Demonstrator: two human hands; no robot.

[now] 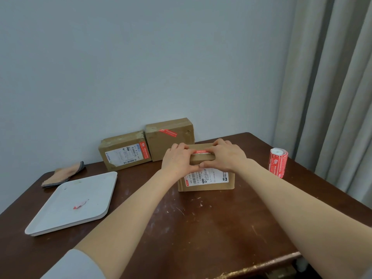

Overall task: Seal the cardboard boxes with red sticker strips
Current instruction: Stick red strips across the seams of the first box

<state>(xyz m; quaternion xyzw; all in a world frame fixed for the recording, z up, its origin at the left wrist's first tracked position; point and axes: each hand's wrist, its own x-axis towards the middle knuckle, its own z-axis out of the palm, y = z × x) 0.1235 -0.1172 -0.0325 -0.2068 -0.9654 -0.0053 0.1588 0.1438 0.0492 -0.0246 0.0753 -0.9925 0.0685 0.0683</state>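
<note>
Left hand [177, 160] and right hand [227, 156] clasp the box [209, 179], pinning the red strip [201, 152] along its twelve o'clock edge; uneven pressing could crease it.

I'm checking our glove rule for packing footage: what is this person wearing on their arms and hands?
No gloves: the left hand and right hand are bare, no ring or watch visible. Both forearms are uncovered; a pale grey-white sleeve sits high on the left arm.
</note>
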